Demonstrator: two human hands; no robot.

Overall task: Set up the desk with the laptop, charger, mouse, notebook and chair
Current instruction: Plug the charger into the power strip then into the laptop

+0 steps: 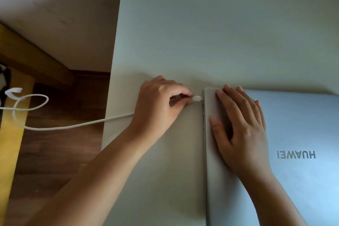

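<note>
Your left hand (161,104) pinched the white charger plug (198,98) between thumb and fingertips, its tip at the left edge of the closed laptop (297,134). Your right hand (242,126) lay flat, fingers straight, pressing on the lid near that edge. The laptop rested on the pale desk (183,33). The charger cable (73,125) ran leftward off the desk, looping above the wooden floor (60,152).

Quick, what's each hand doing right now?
Left hand: pinches the white charger plug at the laptop's side.
Right hand: open, fingers pressing flat on the closed laptop lid.
</note>
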